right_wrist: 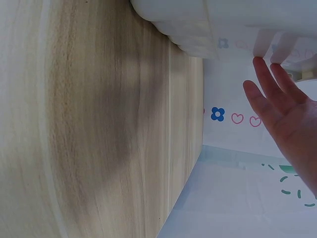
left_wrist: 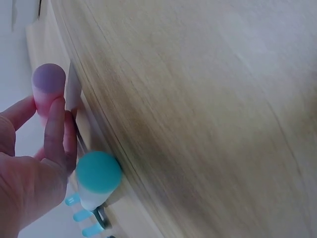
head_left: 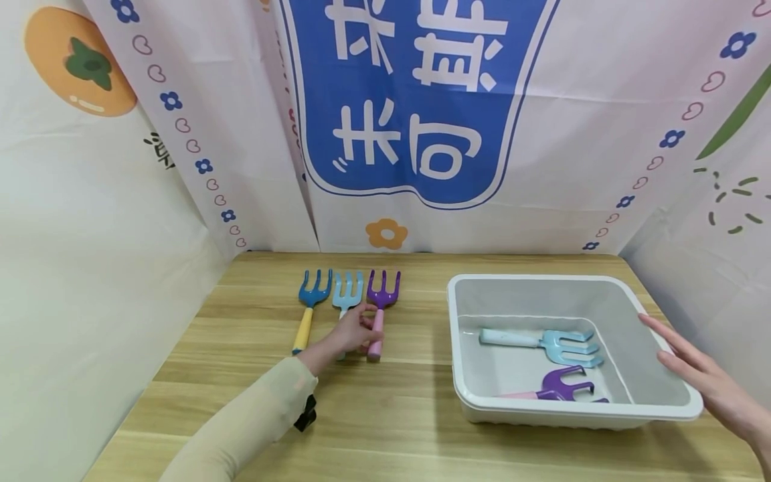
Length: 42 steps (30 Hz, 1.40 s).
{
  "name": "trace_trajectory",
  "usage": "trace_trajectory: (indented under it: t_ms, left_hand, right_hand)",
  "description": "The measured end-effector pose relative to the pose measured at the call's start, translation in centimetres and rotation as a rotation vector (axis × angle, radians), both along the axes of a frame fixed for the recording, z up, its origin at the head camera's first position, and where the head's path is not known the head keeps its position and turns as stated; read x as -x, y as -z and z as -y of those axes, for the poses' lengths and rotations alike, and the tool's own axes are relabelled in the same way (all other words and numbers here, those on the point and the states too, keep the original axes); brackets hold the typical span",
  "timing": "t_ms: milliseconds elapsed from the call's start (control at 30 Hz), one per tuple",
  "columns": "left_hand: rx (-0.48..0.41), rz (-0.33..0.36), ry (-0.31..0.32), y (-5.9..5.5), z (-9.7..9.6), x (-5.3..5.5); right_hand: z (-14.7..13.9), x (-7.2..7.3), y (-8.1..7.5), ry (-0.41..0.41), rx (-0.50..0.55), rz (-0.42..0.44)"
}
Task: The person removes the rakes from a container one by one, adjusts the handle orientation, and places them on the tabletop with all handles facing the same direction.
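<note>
A pale wood table (head_left: 385, 442) with light streaks of grain running across it reaches back to a hanging white cloth (head_left: 554, 227), and more white cloth closes in both sides. The back cloth carries a big blue panel (head_left: 405, 80) with white characters turned sideways, an orange flower (head_left: 375, 234) below it, and strips of blue flowers and pink hearts; an orange fruit (head_left: 45, 60) is printed at the upper left. On the left half of the table, three garden forks lie in a row, prongs toward the back: a dark blue fork (head_left: 306, 320) with a yellow handle, a light blue fork (head_left: 347, 296), and a purple fork (head_left: 379, 318) with a pink handle, rightmost. The left hand (head_left: 351, 333), in a pale sleeve (head_left: 259, 408), reaches over the light blue fork's handle and pinches the pink handle between thumb and fingers, a narrow grip; whether that handle is off the wood I cannot tell. On the right half stands a light grey bin (head_left: 454, 361), holding another light blue fork (head_left: 545, 340) and another purple one (head_left: 560, 387). The right hand (head_left: 701, 371), fingers extended and gripping nothing, has its fingertips at the bin's right side.
</note>
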<state>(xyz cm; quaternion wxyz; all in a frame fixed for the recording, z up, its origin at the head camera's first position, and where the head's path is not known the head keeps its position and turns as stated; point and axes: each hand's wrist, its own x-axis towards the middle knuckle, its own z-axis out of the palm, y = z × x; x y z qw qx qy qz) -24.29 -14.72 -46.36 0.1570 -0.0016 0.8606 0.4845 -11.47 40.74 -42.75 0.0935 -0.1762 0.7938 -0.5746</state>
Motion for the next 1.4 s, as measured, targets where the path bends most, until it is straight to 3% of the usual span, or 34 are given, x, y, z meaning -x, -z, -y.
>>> trace_trajectory:
  t_ms: [367,567,833,1000,1200,1400]
  left_hand:
    - [-0.013,0.007,-0.027,-0.1,-0.4,-0.2]
    - [0.022,0.003,-0.031,0.0,-0.5,-0.3]
    - [0.04,-0.063,-0.011,0.0,0.0,-0.7]
    - [0.037,-0.16,0.004,-1.3,0.4,-1.1]
    - [-0.035,-0.223,0.022,-3.9,0.0,-1.6]
    - [-0.083,-0.291,0.139,-6.6,-1.3,-2.5]
  right_hand:
    - [0.0,0.0,0.1,-0.002,0.003,-0.007]
    - [0.0,0.1,0.2,0.023,-0.022,-0.003]
    - [0.2,-0.1,0.3,0.021,-0.027,-0.011]
    - [0.2,-0.1,0.3,0.026,-0.032,-0.01]
    - [0.0,-0.1,0.3,0.042,-0.042,-0.001]
    - [0.0,0.0,0.1,0.04,-0.055,-0.024]
